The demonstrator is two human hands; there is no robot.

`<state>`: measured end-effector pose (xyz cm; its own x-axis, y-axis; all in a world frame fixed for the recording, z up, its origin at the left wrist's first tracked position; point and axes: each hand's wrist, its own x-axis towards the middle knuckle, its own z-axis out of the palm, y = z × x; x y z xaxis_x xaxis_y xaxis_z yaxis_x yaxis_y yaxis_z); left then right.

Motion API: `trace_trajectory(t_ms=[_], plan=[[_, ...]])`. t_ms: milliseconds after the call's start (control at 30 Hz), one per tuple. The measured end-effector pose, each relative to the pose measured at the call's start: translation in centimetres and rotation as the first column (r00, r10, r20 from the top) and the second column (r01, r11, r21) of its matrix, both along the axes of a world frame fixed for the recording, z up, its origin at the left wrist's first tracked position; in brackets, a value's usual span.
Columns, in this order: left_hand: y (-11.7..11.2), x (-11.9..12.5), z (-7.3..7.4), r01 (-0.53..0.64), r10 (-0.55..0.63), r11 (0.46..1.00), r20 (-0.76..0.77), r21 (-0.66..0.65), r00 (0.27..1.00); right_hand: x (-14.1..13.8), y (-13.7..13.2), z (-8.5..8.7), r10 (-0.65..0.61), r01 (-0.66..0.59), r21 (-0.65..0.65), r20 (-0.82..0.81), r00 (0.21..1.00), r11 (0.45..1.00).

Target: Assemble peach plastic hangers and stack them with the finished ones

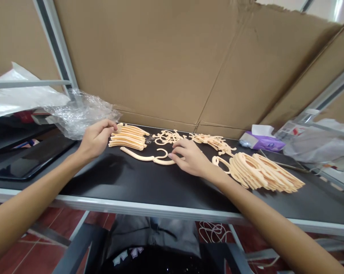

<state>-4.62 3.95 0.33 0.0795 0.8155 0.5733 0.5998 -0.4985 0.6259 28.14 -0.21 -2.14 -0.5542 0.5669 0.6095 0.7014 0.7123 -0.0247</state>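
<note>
My left hand (95,140) is closed in a pinch at the left end of a stack of pale cream hanger arms (129,137), with the tip of one arm at its fingertips. In front of the stack lies a cream plastic hanger (140,156) with an open hook. My right hand (190,158) closes over the right end of this hanger and hides that part. Behind my right hand are a small pile of loose hooks (168,137) and a heap of other cream hanger pieces (213,142).
A row of cream hanger parts with oval openings (263,171) lies on the right of the black table (149,186). Beyond it stands a purple tissue pack (263,142). A dark phone-like slab (36,158) and crumpled clear plastic (80,112) are at left. Cardboard (149,57) walls the back.
</note>
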Motion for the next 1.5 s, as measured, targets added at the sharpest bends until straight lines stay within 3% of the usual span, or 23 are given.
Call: trace_trajectory(t_ms=[133,300,533,700,900,1033,1167,1300,1500], plan=[[-0.4,0.9,-0.4,0.058,-0.046,0.990,-0.095,0.126,0.994,-4.4,0.7,0.5,0.060,-0.055,-0.076,0.066,0.996,0.996],[-0.8,1.9,-1.0,0.073,-0.063,0.994,-0.123,0.083,0.990,-9.0,0.4,-0.1,0.139,-0.116,-0.155,0.148,0.979,0.981],[-0.5,1.6,-1.4,0.077,-0.058,0.993,-0.191,0.092,0.980,-6.6,0.0,0.3,0.069,-0.041,-0.264,0.097,0.993,0.964],[-0.7,1.6,-1.5,0.203,-0.176,0.977,-0.291,0.067,0.940,-6.5,-0.1,0.7,-0.048,0.066,-0.348,0.060,0.997,0.935],[-0.4,1.4,-1.7,0.290,-0.235,0.951,-0.357,0.109,0.904,-7.0,0.3,-0.1,0.028,-0.013,-0.346,0.038,0.999,0.938],[0.0,1.2,-2.0,0.311,-0.279,0.950,-0.360,0.033,0.890,-6.7,0.5,-0.3,0.000,0.001,-0.368,0.003,1.000,0.930],[-0.1,1.2,-1.8,0.363,-0.356,0.930,-0.378,-0.056,0.855,-6.8,0.1,0.1,-0.026,0.028,-0.339,0.010,1.000,0.940],[-0.3,1.4,-1.6,0.423,-0.427,0.901,-0.374,-0.098,0.824,-7.1,-0.6,0.7,-0.081,0.107,-0.226,0.121,0.989,0.968],[-0.5,1.7,-1.5,0.404,-0.427,0.903,-0.386,-0.143,0.817,-7.5,-0.7,0.7,-0.121,0.170,-0.213,0.228,0.966,0.962]])
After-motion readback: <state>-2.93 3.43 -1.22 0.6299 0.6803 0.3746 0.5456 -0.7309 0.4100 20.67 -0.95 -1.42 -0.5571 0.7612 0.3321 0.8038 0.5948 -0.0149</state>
